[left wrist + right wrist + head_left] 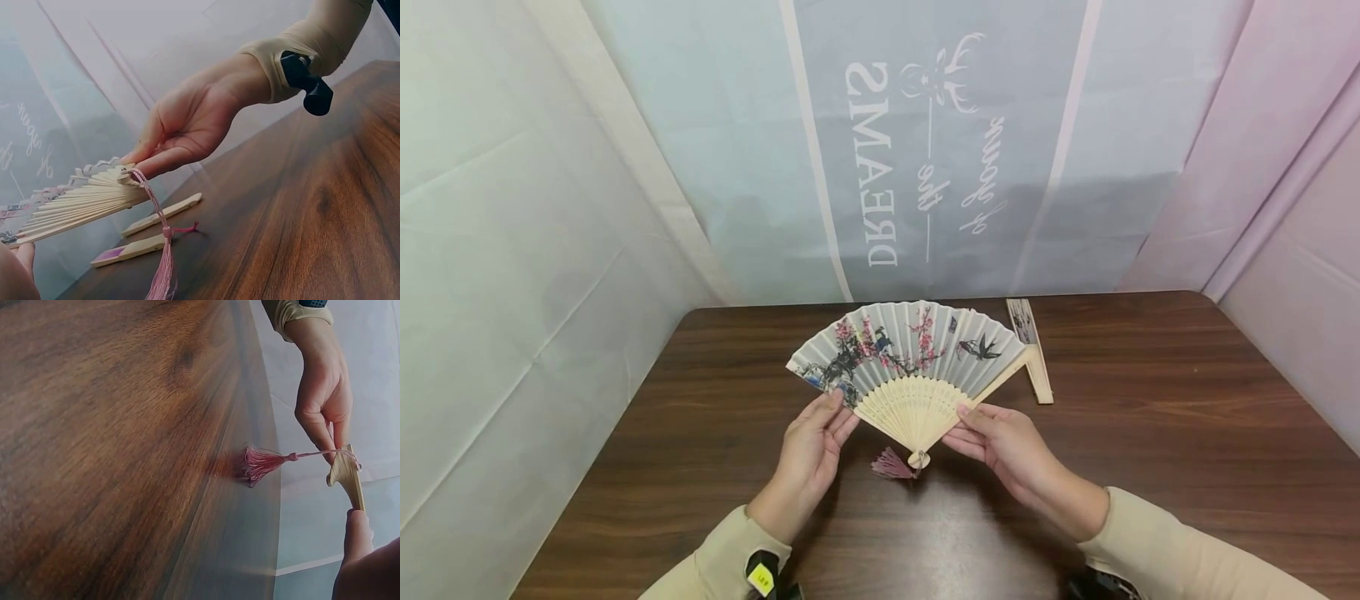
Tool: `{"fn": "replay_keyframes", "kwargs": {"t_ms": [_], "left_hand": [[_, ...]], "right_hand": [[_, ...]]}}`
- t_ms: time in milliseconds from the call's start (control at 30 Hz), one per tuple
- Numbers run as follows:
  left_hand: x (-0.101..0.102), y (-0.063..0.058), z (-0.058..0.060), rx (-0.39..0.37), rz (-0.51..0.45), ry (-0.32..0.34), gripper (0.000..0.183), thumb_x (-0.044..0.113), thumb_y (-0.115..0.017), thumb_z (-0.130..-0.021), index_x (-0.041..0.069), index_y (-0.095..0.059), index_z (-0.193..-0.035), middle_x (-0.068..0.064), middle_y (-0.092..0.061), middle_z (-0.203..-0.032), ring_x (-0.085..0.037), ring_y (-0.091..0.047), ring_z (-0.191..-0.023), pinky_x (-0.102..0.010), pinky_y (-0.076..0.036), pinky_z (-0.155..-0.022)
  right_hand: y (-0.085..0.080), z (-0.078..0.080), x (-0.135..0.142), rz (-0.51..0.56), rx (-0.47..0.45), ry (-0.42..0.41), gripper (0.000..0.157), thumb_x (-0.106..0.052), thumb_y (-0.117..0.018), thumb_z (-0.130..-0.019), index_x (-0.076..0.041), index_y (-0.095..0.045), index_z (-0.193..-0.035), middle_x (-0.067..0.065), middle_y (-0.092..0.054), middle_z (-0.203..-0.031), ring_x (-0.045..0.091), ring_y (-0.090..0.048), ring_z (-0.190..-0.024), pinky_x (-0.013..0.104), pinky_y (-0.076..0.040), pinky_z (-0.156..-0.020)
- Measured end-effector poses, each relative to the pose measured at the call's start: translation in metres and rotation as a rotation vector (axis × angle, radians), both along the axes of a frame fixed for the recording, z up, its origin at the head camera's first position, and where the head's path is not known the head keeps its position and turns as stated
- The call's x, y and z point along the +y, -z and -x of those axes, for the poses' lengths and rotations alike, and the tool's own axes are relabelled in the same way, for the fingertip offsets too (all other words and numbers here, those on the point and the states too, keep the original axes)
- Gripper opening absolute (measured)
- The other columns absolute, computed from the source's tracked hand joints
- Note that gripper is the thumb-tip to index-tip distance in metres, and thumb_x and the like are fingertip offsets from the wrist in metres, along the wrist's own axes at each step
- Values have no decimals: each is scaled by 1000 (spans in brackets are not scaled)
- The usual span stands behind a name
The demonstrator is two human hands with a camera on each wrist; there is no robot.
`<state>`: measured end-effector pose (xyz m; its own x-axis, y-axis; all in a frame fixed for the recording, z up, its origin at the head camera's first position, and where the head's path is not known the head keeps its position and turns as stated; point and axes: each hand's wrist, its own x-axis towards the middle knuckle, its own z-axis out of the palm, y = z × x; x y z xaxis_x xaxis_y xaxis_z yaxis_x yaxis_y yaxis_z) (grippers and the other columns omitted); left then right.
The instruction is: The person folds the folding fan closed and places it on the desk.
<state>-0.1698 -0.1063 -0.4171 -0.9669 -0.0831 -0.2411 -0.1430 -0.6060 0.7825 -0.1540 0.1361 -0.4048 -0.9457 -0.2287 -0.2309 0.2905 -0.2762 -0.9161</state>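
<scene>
A folding fan (913, 367) with pale ribs and a floral, bird-patterned leaf is spread wide above the table. My left hand (812, 446) pinches its left edge, thumb on top and fingers beneath. On the opposite edge, my right hand (1007, 450) grips the outer rib the same way. From the pivot hangs a pink tassel (165, 262), also visible in the right wrist view. Behind the fan's right side lies a folded fan (1032, 354). The left wrist view shows a second folded fan (131, 251), largely hidden by the spread one in the head view.
The dark wooden table (1150, 433) ends at a back edge against a pale cloth backdrop (760, 167) with mirrored lettering. White cloth walls (512, 292) stand on both sides. A black wrist device (763, 571) is strapped over the left sleeve.
</scene>
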Motion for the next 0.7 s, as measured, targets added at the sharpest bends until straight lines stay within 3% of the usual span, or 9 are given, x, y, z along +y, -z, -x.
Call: {"fn": "replay_keyframes", "kwargs": {"t_ms": [167,333,433,700], "left_hand": [[1,0,0,6,-25,8,7,3,-53,-101,0,-56,-106,-1,-71,-87,-10,-72,-87,-24,-63,-84],[2,-1,1,6,-42,4,11,3,-54,-100,6,-62,-94,-1,-72,-84,-10,-73,-83,-24,-63,-82],[2,-1,0,8,-34,11,10,2,-53,-101,6,-62,-96,0,-73,-84,-9,-72,-81,-23,-64,-80],[6,-1,2,-5,0,15,8,1,-52,-101,-1,-57,-107,2,-73,-83,-9,-73,-79,-23,-64,-78]], "right_hand": [[0,-1,-1,-8,-1,-11,42,-7,-45,-105,22,-37,-134,0,-74,-88,8,-73,-84,26,-62,-89],[0,0,0,7,12,-37,32,-8,-47,-105,16,-46,-126,0,-75,-87,8,-74,-84,26,-62,-88],[0,0,0,13,7,-47,29,-8,-48,-104,14,-48,-123,2,-76,-90,9,-74,-85,26,-62,-88],[-2,0,0,4,6,-68,40,-8,-49,-104,21,-42,-130,8,-76,-98,11,-74,-87,29,-62,-90]]}}
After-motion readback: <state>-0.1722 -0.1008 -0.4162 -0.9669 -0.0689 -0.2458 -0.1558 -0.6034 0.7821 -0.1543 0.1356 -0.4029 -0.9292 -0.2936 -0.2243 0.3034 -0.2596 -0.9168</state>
